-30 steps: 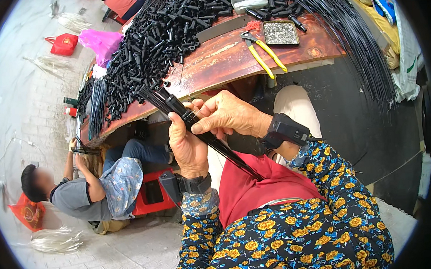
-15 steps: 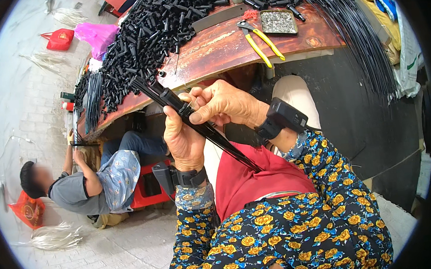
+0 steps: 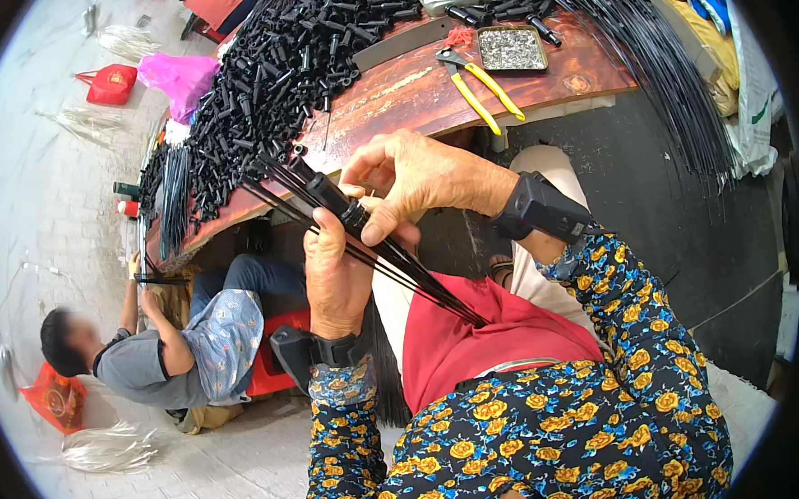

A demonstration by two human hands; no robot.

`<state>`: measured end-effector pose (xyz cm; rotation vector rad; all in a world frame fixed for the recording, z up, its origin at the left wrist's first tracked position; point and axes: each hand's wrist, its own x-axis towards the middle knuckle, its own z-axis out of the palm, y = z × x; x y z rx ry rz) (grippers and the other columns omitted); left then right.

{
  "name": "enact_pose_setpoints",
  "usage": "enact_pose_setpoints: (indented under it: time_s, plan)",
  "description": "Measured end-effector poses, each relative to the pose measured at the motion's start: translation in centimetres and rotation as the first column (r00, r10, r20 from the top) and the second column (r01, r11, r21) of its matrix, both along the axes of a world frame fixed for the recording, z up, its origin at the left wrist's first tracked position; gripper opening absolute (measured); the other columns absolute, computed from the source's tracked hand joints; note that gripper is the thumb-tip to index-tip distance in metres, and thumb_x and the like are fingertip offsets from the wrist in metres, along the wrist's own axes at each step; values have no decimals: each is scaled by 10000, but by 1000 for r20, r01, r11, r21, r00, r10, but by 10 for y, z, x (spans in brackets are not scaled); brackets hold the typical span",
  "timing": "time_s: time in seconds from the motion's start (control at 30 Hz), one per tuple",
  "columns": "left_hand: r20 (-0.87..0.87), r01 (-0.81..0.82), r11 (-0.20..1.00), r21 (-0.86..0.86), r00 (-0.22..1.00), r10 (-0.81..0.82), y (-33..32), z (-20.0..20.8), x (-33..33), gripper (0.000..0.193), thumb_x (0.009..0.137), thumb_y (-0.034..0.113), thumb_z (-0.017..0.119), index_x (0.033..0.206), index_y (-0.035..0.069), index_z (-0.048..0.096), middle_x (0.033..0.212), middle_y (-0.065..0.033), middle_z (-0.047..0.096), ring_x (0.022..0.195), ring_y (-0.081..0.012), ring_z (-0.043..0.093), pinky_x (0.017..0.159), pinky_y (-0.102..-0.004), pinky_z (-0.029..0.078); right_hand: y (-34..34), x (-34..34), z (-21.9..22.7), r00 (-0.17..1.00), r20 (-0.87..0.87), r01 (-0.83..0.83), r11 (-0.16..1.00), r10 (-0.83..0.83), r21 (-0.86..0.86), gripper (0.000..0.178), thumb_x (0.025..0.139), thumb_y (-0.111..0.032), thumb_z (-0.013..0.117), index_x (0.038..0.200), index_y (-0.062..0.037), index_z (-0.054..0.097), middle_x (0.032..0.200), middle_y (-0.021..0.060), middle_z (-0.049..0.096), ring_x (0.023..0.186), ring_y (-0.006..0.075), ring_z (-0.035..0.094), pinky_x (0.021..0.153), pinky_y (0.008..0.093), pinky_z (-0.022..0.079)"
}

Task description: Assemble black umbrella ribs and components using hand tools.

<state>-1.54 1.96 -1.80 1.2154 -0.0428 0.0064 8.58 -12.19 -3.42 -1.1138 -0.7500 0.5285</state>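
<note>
A black tubular fitting (image 3: 328, 194), which looks like an umbrella runner, is held at a tilt before me, over my lap. Thin black rods (image 3: 415, 283), like umbrella ribs, run alongside it and down to the red cloth on my lap (image 3: 440, 338). My left hand (image 3: 336, 271) is closed around the rods just below the fitting, its thumb upward. My right hand (image 3: 405, 186) pinches with thumb and fingers at the fitting's collar end. Whatever small piece lies between those fingertips is too small to make out.
On the wooden table (image 3: 383, 106) lie a heap of black fittings (image 3: 264, 85), yellow-handled pliers (image 3: 482, 92), a tray of small metal pieces (image 3: 512, 48) and a flat metal bar (image 3: 404, 43). Long black rods (image 3: 652, 74) hang over its right end. A co-worker (image 3: 161, 352) sits at left.
The rods above my hands have fanned apart, and the fitting has shifted slightly right and down. My right hand's fingers have lifted and curled differently, still at the collar.
</note>
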Motion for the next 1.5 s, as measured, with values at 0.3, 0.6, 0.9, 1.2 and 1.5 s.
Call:
enact_pose_setpoints:
  time_s: [0.3,0.6,0.9,1.2,1.5]
  plan:
    - [184,175,947,-269,975,-128,-12,-22,6,518,940,580,429,1179,138,556,596,-43,464,391,-134,373,378,-280,325,-5,-8,7,964,-179,-193,981,195,29,240,680,-10,799,871,52,666,645,100,645,557,197,669,518,277,559]
    - [153,-216,948,-233,955,255,-12,-18,-4,633,918,497,559,1299,2,461,672,-28,524,455,-97,455,372,-236,360,-1,-40,6,991,-64,118,992,-116,39,304,750,-106,793,1012,-11,673,948,69,654,828,120,635,728,261,533]
    - [134,-205,948,-242,961,242,-7,-17,-12,651,932,514,526,1302,-16,456,689,-27,539,459,-90,464,380,-234,373,-2,-51,29,949,220,256,960,-227,-113,146,827,-85,715,866,33,639,750,51,608,646,139,636,573,251,509]
    - [135,-253,955,-157,952,275,-1,-17,-11,693,946,592,415,1267,-20,471,556,-21,480,424,-96,418,389,-221,306,11,-55,13,935,-354,16,999,2,47,210,893,-138,610,751,15,632,664,95,659,540,139,639,480,233,491]
    - [188,-330,932,-152,916,355,-11,-12,-7,673,939,511,520,1297,-49,418,566,-30,485,428,-90,411,386,-233,322,13,-58,3,335,742,703,679,-580,214,102,937,-145,595,913,-53,633,831,53,662,804,269,661,676,332,534]
